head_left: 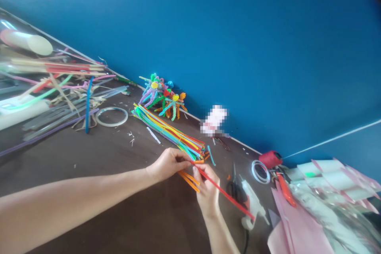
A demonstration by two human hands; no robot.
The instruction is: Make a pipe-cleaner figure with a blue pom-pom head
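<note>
My left hand is closed, its thumb and fingers pinching one end of a red pipe cleaner. Close against it, my right hand is also closed around the same red stem, whose long end slants down to the right. Orange pipe cleaners show between the hands; I cannot tell which hand bears them. Just beyond my fingers lies a bundle of coloured pipe cleaners. Behind that bundle stand several small pipe cleaner figures by the wall.
A white glue gun and black-handled scissors lie right of my hands. Farther right are a tape roll, red thread spool, orange cutter and pink wrapping paper. A clear ring and piled sticks are left.
</note>
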